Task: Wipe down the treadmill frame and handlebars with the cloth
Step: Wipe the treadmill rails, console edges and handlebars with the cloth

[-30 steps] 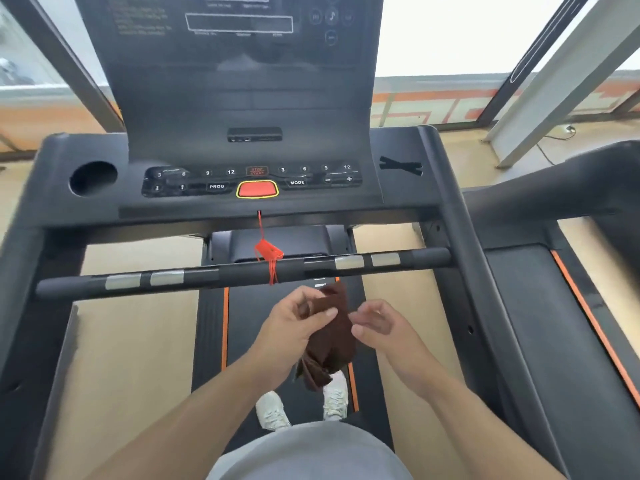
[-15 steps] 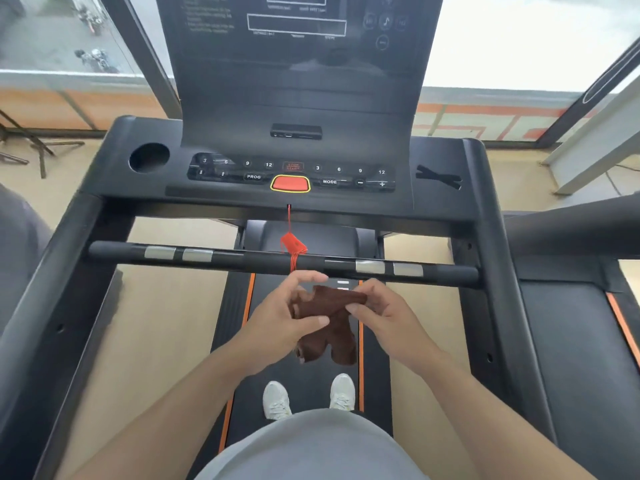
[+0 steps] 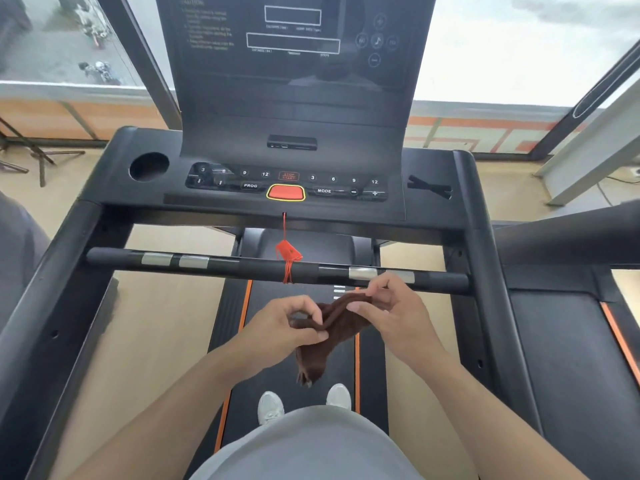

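A dark brown cloth (image 3: 323, 344) hangs between my hands above the treadmill belt. My left hand (image 3: 284, 323) pinches its lower left edge. My right hand (image 3: 388, 310) pinches its upper right end, just in front of the black front handlebar (image 3: 242, 266) with silver sensor patches. The cloth's loose end droops toward my shoes. The black treadmill frame (image 3: 478, 244) runs down both sides, and the console (image 3: 291, 133) stands behind the bar.
A red safety cord and clip (image 3: 287, 252) hangs from the console over the handlebar's middle. A round cup holder (image 3: 149, 166) sits at the console's left. A second treadmill (image 3: 568, 341) stands at the right. Windows lie ahead.
My right hand has taken hold of the cloth and drawn its end up and to the right toward the handlebar, stretching it between both hands. The view shifted left and closer.
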A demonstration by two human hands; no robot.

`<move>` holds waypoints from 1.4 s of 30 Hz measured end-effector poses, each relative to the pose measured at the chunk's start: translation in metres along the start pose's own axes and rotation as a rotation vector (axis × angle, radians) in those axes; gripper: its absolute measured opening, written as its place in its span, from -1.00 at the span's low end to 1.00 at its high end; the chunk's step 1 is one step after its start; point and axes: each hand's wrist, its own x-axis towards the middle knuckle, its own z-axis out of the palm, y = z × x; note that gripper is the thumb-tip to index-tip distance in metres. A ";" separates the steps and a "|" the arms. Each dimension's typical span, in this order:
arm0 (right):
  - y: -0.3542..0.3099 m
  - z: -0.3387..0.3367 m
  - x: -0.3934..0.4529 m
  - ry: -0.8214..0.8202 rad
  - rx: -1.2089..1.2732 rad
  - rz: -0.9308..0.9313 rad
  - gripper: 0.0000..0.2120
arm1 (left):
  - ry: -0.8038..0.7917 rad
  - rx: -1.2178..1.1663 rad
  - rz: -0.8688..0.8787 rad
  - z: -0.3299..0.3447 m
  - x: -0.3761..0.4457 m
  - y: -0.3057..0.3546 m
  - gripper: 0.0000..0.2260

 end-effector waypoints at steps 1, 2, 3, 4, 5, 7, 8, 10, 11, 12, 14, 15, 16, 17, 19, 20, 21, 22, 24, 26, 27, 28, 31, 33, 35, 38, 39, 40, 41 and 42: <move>-0.001 0.000 0.000 0.006 -0.007 0.007 -0.75 | -0.026 -0.005 -0.032 0.001 0.001 0.001 -0.83; -0.003 0.000 0.000 0.004 -0.012 0.012 -0.74 | -0.051 -0.021 -0.059 0.002 0.002 0.001 -0.83; -0.003 -0.001 -0.001 0.002 -0.019 0.014 -0.74 | -0.074 -0.052 -0.082 0.002 0.002 0.001 -0.83; -0.004 -0.002 -0.001 0.000 -0.029 0.015 -0.75 | -0.081 -0.099 -0.101 0.003 0.002 0.002 -0.84; -0.004 -0.003 -0.001 -0.002 -0.050 0.013 -0.76 | -0.069 -0.156 -0.110 0.004 0.002 0.002 -0.84; -0.003 -0.007 -0.002 -0.015 -0.100 0.026 -0.76 | 0.049 -0.229 -0.088 0.004 0.003 0.001 -0.84; -0.003 -0.010 -0.002 -0.026 -0.116 0.037 -0.75 | 0.154 -0.226 -0.066 0.004 0.004 0.001 -0.84; -0.002 -0.015 -0.002 -0.048 -0.138 0.063 -0.73 | 0.391 -0.146 -0.021 0.004 0.007 -0.002 -0.84; -0.002 -0.018 -0.002 -0.057 -0.138 0.076 -0.72 | 0.481 -0.059 0.008 0.003 0.010 -0.004 -0.84; -0.003 -0.021 -0.003 -0.070 -0.141 0.084 -0.71 | 0.528 0.037 0.035 0.002 0.012 -0.006 -0.85; -0.007 -0.026 -0.004 -0.091 -0.194 0.081 -0.71 | 0.519 0.146 0.076 0.001 0.014 -0.009 -0.87; -0.010 -0.026 -0.005 -0.087 -0.210 0.072 -0.72 | 0.492 0.147 0.093 0.000 0.014 -0.010 -0.87; -0.014 -0.027 -0.004 -0.068 -0.213 0.064 -0.72 | 0.476 0.138 0.113 0.000 0.014 -0.009 -0.87; -0.019 -0.027 -0.003 -0.038 -0.204 0.050 -0.73 | 0.472 0.130 0.143 0.000 0.014 -0.007 -0.86; -0.031 -0.028 0.004 0.044 -0.185 0.005 -0.73 | 0.470 0.119 0.233 0.000 0.015 0.004 -0.84; -0.039 -0.028 0.008 0.093 -0.186 -0.028 -0.73 | 0.451 0.099 0.289 0.000 0.018 0.013 -0.85; -0.045 -0.028 0.013 0.155 -0.186 -0.067 -0.73 | 0.421 0.066 0.337 0.001 0.021 0.023 -0.88; -0.051 -0.027 0.019 0.235 -0.166 -0.107 -0.74 | 0.396 0.031 0.371 0.002 0.027 0.034 -0.90; -0.060 -0.022 0.030 0.468 -0.135 -0.179 -0.78 | 0.415 -0.017 0.400 0.001 0.042 0.052 -0.92; -0.058 -0.013 0.045 0.606 -0.240 -0.304 -0.81 | 0.526 0.011 0.375 -0.005 0.060 0.059 -0.88; -0.049 -0.009 0.053 0.560 -0.367 -0.369 -0.79 | 0.563 0.057 0.334 -0.010 0.068 0.057 -0.82; -0.034 -0.005 0.062 0.429 -0.563 -0.388 -0.70 | 0.573 0.109 0.294 -0.016 0.074 0.052 -0.77; 0.023 0.012 0.073 -0.135 -1.184 -0.191 -0.18 | 0.510 0.367 0.181 -0.028 0.070 0.026 -0.69; 0.050 0.021 0.076 -0.207 -1.384 -0.181 -0.01 | 0.447 0.634 0.128 -0.029 0.059 0.001 -0.56; 0.056 0.029 0.085 -0.119 -1.419 -0.299 -0.15 | 0.327 0.920 0.045 -0.024 0.048 -0.019 -0.33; 0.054 0.036 0.108 -0.120 -1.394 -0.522 -0.32 | 0.245 1.083 -0.054 -0.016 0.045 -0.031 -0.14; 0.051 0.039 0.114 -0.174 -1.382 -0.549 -0.31 | 0.241 1.098 -0.075 -0.014 0.046 -0.031 -0.13; 0.047 0.041 0.119 -0.235 -1.362 -0.549 -0.30 | 0.245 1.114 -0.094 -0.012 0.046 -0.028 -0.13; 0.042 0.043 0.125 -0.306 -1.330 -0.508 -0.29 | 0.253 1.137 -0.114 -0.009 0.047 -0.023 -0.14; 0.036 0.045 0.132 -0.386 -1.288 -0.433 -0.29 | 0.264 1.171 -0.139 -0.006 0.048 -0.017 -0.16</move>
